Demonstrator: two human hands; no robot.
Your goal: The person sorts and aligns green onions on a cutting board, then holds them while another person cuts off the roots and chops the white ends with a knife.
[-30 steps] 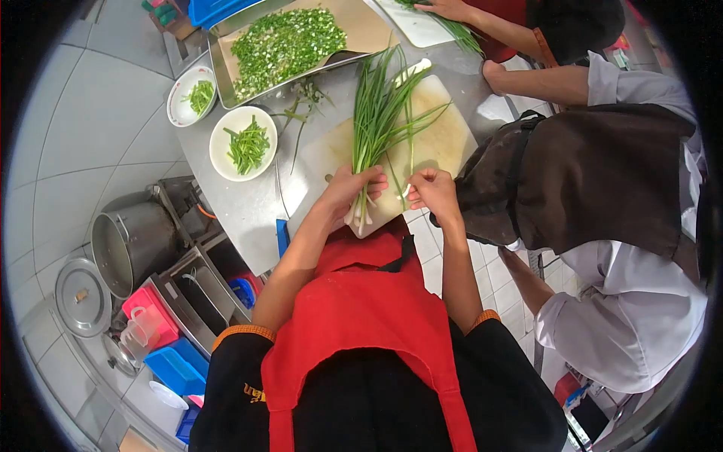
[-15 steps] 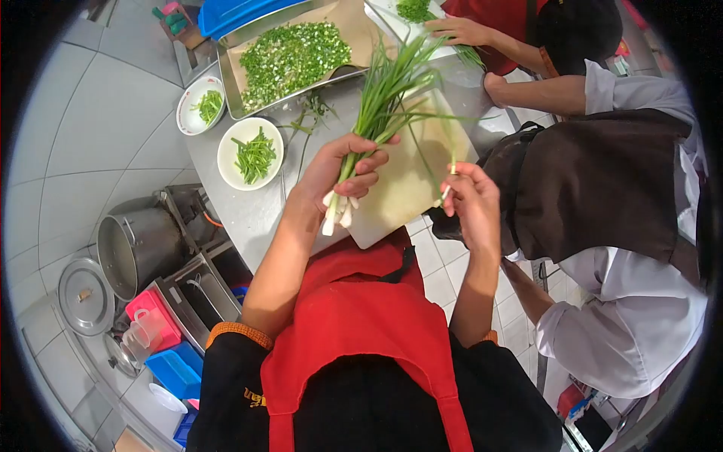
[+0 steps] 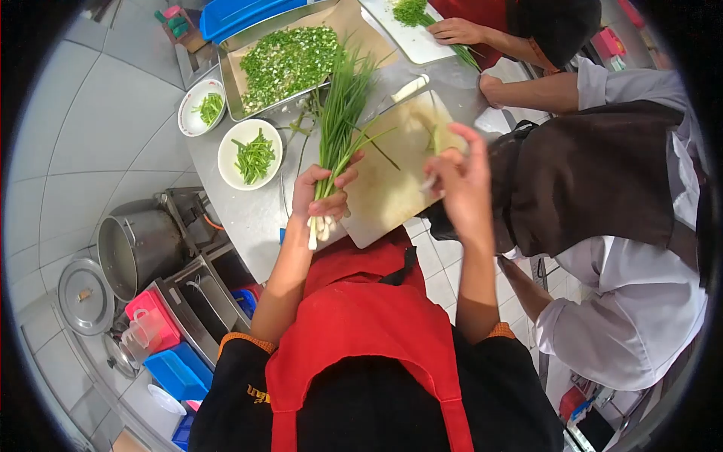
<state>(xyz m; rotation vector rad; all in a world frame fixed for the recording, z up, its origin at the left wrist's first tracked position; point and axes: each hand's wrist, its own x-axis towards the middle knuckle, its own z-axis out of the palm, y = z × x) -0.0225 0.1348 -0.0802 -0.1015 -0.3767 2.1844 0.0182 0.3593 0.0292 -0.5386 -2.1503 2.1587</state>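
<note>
My left hand (image 3: 325, 190) is closed round a bunch of spring onions (image 3: 340, 120), white ends down toward me, green leaves pointing away. Over the right part of the cutting board (image 3: 388, 184), my right hand (image 3: 459, 177) is blurred by motion. Something pale and green shows at its fingers, too smeared to make out. A knife (image 3: 409, 88) with a white handle lies at the board's far edge. One thin green stalk rests on the board. Left of the bunch stands a white bowl of cut green pieces (image 3: 248, 160).
A metal tray (image 3: 286, 96) of chopped spring onion lies at the back, a second bowl (image 3: 183, 120) at the left. Two people stand at the right, one in a brown apron (image 3: 595, 173); the other holds greens on a white board (image 3: 410, 41). A pot (image 3: 124, 256) stands lower left.
My left hand has moved left and slightly down with the bunch, which now stands more upright. My right hand has risen a little and moved slightly left, away from the bunch.
</note>
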